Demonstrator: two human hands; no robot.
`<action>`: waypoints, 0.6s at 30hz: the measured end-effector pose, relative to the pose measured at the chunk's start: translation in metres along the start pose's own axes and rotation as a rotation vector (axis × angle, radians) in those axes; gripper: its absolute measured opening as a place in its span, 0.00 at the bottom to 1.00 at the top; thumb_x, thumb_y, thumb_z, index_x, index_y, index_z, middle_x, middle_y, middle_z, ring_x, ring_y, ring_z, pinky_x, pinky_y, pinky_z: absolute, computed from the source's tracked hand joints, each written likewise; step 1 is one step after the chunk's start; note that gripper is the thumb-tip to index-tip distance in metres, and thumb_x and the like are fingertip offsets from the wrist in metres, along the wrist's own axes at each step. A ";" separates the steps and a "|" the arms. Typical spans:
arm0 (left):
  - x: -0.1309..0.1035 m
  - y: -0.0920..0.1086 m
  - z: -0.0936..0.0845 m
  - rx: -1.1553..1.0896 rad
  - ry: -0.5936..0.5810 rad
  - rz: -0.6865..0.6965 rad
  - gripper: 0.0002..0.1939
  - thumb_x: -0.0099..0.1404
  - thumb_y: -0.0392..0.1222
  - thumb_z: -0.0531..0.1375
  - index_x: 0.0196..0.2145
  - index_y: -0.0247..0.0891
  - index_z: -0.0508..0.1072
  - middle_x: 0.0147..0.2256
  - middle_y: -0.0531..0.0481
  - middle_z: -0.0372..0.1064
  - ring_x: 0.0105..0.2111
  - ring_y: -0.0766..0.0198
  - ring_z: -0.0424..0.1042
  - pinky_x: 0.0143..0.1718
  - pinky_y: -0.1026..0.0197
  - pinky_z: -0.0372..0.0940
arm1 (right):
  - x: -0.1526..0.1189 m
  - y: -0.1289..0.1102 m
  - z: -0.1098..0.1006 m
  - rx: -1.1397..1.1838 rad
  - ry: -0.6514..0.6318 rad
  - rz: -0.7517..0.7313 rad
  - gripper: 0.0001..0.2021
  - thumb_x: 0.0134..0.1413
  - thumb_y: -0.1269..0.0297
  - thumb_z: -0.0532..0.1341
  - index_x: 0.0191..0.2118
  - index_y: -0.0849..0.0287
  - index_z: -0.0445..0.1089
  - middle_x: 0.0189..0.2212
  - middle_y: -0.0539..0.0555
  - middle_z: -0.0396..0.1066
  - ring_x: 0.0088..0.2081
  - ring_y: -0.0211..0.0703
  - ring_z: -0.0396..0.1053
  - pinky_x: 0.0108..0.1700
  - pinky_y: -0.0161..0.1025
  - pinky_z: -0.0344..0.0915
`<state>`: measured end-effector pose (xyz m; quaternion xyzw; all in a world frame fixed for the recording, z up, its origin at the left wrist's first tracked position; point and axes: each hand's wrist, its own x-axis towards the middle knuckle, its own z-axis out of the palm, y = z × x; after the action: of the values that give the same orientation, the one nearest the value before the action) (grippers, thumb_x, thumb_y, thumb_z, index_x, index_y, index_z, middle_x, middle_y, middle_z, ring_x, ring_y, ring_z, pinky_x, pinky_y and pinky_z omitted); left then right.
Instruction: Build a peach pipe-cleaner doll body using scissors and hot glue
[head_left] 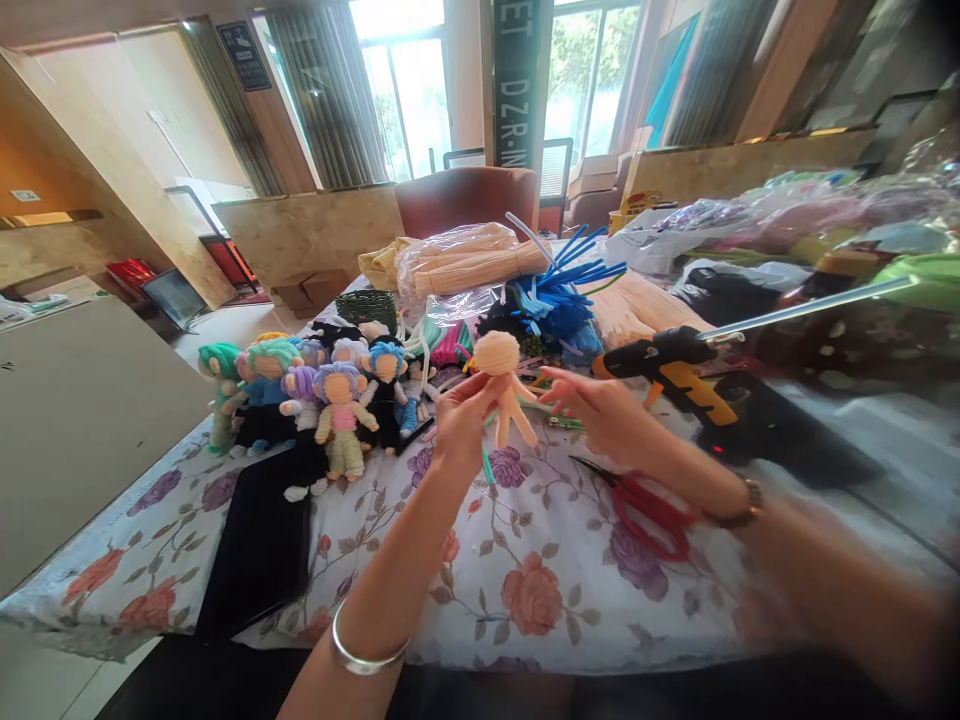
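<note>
My left hand (459, 425) holds a bare peach pipe-cleaner doll (504, 385) upright above the flowered tablecloth (525, 590), gripping it at the body. A teal pipe cleaner (487, 465) hangs down below that hand. My right hand (600, 410) is just right of the doll, fingers pinching toward its arm; whether it grips the arm I cannot tell. A black and yellow glue gun (671, 372) stands just behind my right hand.
A group of finished dolls (322, 395) with coloured hair stands at the left. Red-handled scissors (649, 510) lie under my right forearm. Blue pipe cleaners (562, 290), bagged beige ones (469, 260), a black cloth (259, 545) and plastic bags (787, 230) crowd the table.
</note>
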<state>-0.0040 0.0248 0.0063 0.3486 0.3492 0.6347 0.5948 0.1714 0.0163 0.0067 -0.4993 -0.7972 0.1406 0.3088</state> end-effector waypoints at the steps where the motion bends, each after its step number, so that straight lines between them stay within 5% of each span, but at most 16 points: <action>1: 0.002 0.004 -0.002 -0.046 0.053 0.019 0.08 0.42 0.36 0.70 0.24 0.35 0.79 0.24 0.52 0.73 0.25 0.72 0.68 0.33 0.67 0.62 | 0.001 0.004 -0.008 -0.077 -0.006 0.035 0.24 0.65 0.56 0.41 0.50 0.60 0.69 0.35 0.56 0.75 0.34 0.43 0.72 0.35 0.36 0.63; 4: 0.009 0.014 -0.008 -0.127 0.172 0.065 0.04 0.43 0.32 0.68 0.22 0.34 0.77 0.25 0.52 0.73 0.26 0.72 0.70 0.33 0.68 0.63 | -0.001 0.012 -0.034 -0.263 -0.142 0.095 0.21 0.61 0.56 0.47 0.28 0.61 0.72 0.24 0.56 0.71 0.27 0.42 0.68 0.30 0.37 0.58; 5: 0.011 0.017 -0.010 -0.146 0.205 0.083 0.04 0.43 0.31 0.67 0.21 0.34 0.77 0.25 0.53 0.73 0.27 0.73 0.70 0.33 0.68 0.64 | -0.005 0.013 -0.042 -0.327 -0.283 0.132 0.22 0.60 0.53 0.49 0.24 0.60 0.70 0.21 0.55 0.69 0.24 0.41 0.66 0.28 0.37 0.56; 8: 0.014 0.021 -0.016 -0.174 0.247 0.112 0.04 0.44 0.30 0.67 0.22 0.34 0.77 0.25 0.54 0.73 0.26 0.73 0.70 0.33 0.67 0.64 | -0.018 0.007 -0.053 -0.441 -0.606 0.199 0.19 0.51 0.49 0.57 0.19 0.58 0.66 0.18 0.52 0.66 0.20 0.38 0.62 0.23 0.35 0.52; 11: 0.016 0.023 -0.018 -0.179 0.275 0.128 0.05 0.43 0.30 0.67 0.22 0.34 0.76 0.24 0.54 0.73 0.26 0.73 0.70 0.33 0.67 0.64 | -0.029 -0.009 -0.051 -0.487 -0.782 0.237 0.14 0.43 0.61 0.64 0.16 0.57 0.62 0.14 0.49 0.61 0.17 0.36 0.59 0.21 0.35 0.50; 18: 0.013 0.023 -0.017 -0.111 0.184 0.079 0.07 0.43 0.34 0.69 0.24 0.34 0.77 0.25 0.55 0.72 0.26 0.74 0.69 0.33 0.69 0.64 | -0.033 -0.017 -0.040 -0.490 -0.725 0.159 0.05 0.42 0.73 0.60 0.28 0.57 0.67 0.17 0.49 0.64 0.19 0.37 0.63 0.21 0.35 0.50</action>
<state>-0.0312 0.0362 0.0175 0.2690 0.3526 0.7053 0.5531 0.1946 -0.0238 0.0348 -0.5360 -0.8229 0.1370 -0.1297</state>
